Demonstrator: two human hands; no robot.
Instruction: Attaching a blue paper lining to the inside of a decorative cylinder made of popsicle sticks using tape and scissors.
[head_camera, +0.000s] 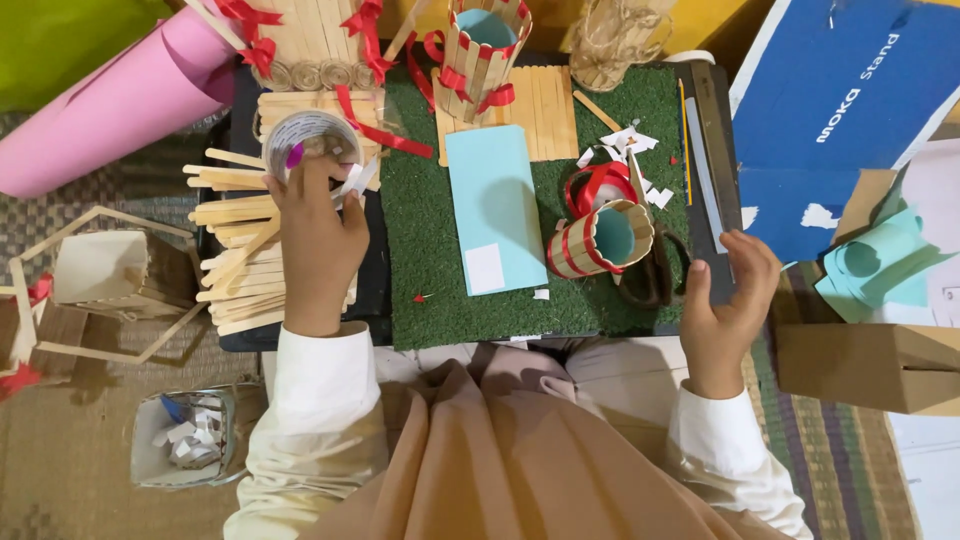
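My left hand (318, 235) grips a white roll of tape (308, 138) over a pile of wooden craft sticks (238, 262) at the left of the board. My right hand (725, 300) rests at the board's right edge, fingers curled against a metal ruler (712, 150), holding nothing that I can see. Between the hands a light blue paper strip (490, 205) lies on the green turf mat (415, 235). A small stick cup wrapped in red ribbon (600, 238) lies on its side beside dark scissors (655, 272).
A taller stick cup with red ribbon (487, 45) stands at the back, next to a flat stick panel (545, 110). A pink paper roll (110, 110) lies far left, a blue box (850, 90) and a cardboard box (870, 365) at right. A scrap-filled container (185, 438) sits lower left.
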